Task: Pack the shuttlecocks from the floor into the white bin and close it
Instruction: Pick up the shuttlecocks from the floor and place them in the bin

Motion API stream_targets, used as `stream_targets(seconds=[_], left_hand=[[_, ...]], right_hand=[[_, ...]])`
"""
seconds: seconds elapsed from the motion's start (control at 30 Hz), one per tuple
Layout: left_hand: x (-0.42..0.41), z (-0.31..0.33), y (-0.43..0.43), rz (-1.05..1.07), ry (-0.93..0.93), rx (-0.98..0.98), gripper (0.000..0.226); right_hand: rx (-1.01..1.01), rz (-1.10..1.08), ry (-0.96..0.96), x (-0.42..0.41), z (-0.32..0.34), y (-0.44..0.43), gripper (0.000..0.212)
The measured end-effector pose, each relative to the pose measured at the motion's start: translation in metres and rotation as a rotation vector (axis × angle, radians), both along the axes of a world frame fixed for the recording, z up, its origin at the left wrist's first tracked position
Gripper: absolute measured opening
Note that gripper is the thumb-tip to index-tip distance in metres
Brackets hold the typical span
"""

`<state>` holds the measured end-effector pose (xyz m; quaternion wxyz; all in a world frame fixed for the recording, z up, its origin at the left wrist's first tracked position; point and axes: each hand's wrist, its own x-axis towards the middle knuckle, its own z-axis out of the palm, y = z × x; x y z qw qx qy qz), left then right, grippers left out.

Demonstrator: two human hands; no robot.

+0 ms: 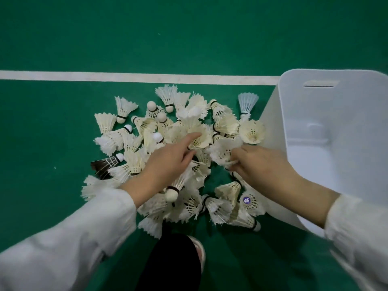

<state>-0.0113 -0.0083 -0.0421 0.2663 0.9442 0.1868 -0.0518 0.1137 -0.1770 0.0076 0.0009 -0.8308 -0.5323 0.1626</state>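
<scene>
A heap of several white feather shuttlecocks lies on the green court floor in the middle of the view. One dark-feathered shuttlecock lies at its left edge. The white bin stands open at the right, its inside bare as far as I can see. My left hand reaches into the heap with fingers stretched out, touching a shuttlecock. My right hand has its fingers curled round a white shuttlecock next to the bin's left wall.
A white court line runs across the floor behind the heap. My dark trouser leg and light shoe sit just below the heap. Bare green floor spreads to the left and far side.
</scene>
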Motion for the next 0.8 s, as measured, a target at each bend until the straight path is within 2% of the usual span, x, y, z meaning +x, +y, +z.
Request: stream_targets(seconds=[0.07, 0.13, 0.23, 0.3, 0.43, 0.53, 0.67, 0.8], left_hand=[[0.02, -0.003, 0.0, -0.058, 0.107, 0.171, 0.041], [0.033, -0.007, 0.001, -0.063, 0.179, 0.301, 0.031], [0.042, -0.009, 0.0, -0.032, 0.244, 0.393, 0.015], [0.044, -0.002, -0.004, -0.001, 0.216, 0.357, 0.019], [0.038, 0.036, -0.021, 0.093, -0.01, 0.199, 0.025], [0.03, 0.069, -0.034, 0.09, -0.137, 0.052, 0.021], [0.028, 0.091, -0.054, 0.072, -0.185, -0.09, 0.02], [0.034, 0.09, -0.068, 0.065, -0.161, -0.145, 0.017]], right_hand=[[0.061, -0.031, 0.046, 0.005, 0.014, -0.006, 0.026], [0.118, -0.102, 0.104, 0.009, 0.023, -0.013, 0.025], [0.2, -0.224, 0.205, 0.013, 0.029, -0.024, 0.02], [0.298, -0.312, 0.297, 0.016, 0.031, -0.032, 0.017], [0.604, -0.49, 0.389, 0.027, 0.047, -0.047, 0.007], [0.736, -0.689, 0.387, 0.049, 0.064, -0.064, 0.023], [0.576, -0.916, 0.428, 0.093, 0.036, -0.09, 0.034], [0.333, -0.978, 0.492, 0.111, -0.014, -0.084, 0.029]])
